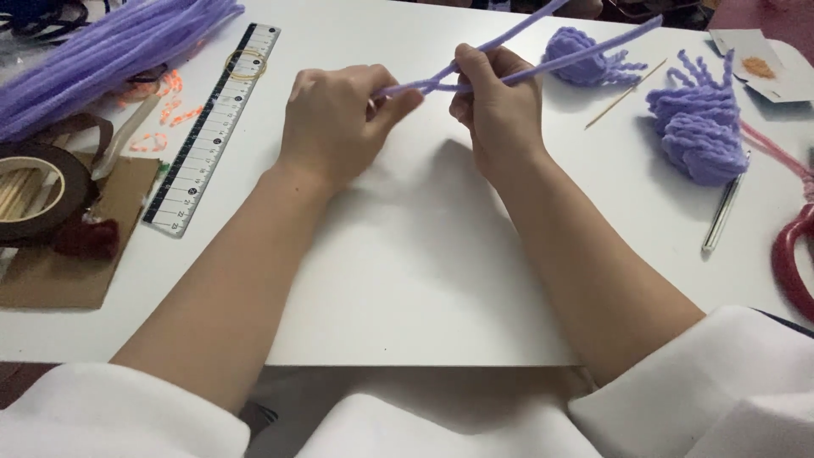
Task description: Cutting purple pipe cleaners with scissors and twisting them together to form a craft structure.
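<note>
- The person sits at a white worktop (407, 280), with both bare forearms stretched over it and white sleeves (729, 382) pushed up near the elbows.
- The left hand (339, 127) has its grip pressed together: thumb and fingers pinch the near ends of two purple pipe cleaners (526, 53), just above the worktop.
- The right hand (500, 97) is just beside the left one, and its grip also pinches the same pipe cleaners, a little further along them.
- Between the two hands the pipe cleaners cross each other; past the right hand they spread apart and run up and to the right, in the air.
- Far left lies a thick bundle of purple pipe cleaners (93, 51), and next to it a ruler (212, 127) with a yellow rubber band (246, 64) on its top end.
- At the left edge there is a roll of brown tape (42, 199) on a piece of cardboard (68, 271).
- On the right side lie two purple fuzzy flowers (699, 127), a thin wooden stick (626, 93) and a metal needle-like tool (722, 212).
- A red curved object (793, 263) shows at the right edge; I cannot tell what it is.
</note>
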